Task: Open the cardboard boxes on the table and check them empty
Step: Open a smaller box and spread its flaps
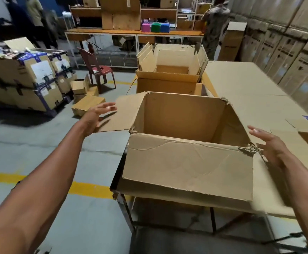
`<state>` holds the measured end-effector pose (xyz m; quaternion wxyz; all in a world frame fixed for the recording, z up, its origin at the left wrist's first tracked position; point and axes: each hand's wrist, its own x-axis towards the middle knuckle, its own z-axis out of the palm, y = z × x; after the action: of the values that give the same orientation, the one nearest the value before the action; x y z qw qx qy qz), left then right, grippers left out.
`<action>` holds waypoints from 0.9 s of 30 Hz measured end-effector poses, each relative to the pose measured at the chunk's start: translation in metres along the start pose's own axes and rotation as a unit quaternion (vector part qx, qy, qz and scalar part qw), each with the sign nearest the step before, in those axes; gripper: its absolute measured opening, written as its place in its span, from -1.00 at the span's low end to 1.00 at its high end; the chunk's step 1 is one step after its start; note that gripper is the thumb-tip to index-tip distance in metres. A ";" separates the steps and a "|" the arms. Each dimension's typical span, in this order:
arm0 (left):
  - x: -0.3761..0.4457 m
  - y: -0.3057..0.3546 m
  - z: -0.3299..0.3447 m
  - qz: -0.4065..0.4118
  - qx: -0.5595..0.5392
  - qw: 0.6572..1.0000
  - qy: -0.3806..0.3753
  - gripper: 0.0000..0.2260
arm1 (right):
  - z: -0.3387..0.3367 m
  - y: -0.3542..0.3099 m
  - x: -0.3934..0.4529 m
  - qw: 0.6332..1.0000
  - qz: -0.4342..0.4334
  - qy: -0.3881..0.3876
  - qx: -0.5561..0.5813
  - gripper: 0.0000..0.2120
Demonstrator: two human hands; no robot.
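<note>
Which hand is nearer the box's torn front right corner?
Right. The right hand hovers open just beside the torn corner of the open box; the left hand hovers over the opposite left flap.

Grey concrete floor [39, 147] with yellow lines [87, 189], a maroon chair [98, 70] (plastic), shelving [135, 32] behind.

A dark red plastic chair [96, 69] stands on the grey floor [87, 213], which carries a yellow painted line [92, 189], and small cardboard cartons [87, 106] lie scattered near its legs. To the left sits a stack of taped shipping cartons [26, 85] (white labels on their sides). Along the back, a long orange-topped shelf unit [131, 31] holds pink, green and blue containers [156, 27], with a person in patterned clothing [213, 21] standing at its right end.
</note>
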<state>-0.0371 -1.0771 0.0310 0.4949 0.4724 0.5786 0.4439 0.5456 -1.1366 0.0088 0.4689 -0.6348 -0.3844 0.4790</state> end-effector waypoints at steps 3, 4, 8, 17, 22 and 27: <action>-0.004 0.032 -0.007 0.004 0.048 0.997 -0.060 -0.70 | -0.011 -0.011 0.002 0.999 -0.032 0.020 -0.015 -0.63; -0.003 0.041 -0.007 0.006 0.061 0.996 -0.072 -0.69 | -0.018 -0.016 0.006 0.998 -0.054 0.028 -0.025 -0.63; 0.006 0.071 0.001 0.026 0.070 0.993 -0.090 -0.71 | -0.028 -0.059 -0.002 0.997 -0.055 0.037 -0.024 -0.65; 0.016 0.129 0.032 0.119 0.324 0.935 -0.084 -0.79 | -0.025 -0.147 0.002 0.938 -0.149 -0.076 -0.303 -0.60; 0.009 0.141 0.057 0.146 0.393 0.905 -0.077 -0.74 | 0.014 -0.158 0.002 0.912 -0.182 -0.087 -0.356 -0.63; 0.011 0.146 0.062 0.141 0.428 0.891 -0.053 -0.72 | 0.032 -0.158 0.012 0.875 -0.182 -0.071 -0.444 -0.63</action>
<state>0.0395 -1.0398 0.1653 0.2070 0.7381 0.6128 0.1922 0.5111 -1.0760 0.1553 0.1883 -0.6590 -0.6978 0.2082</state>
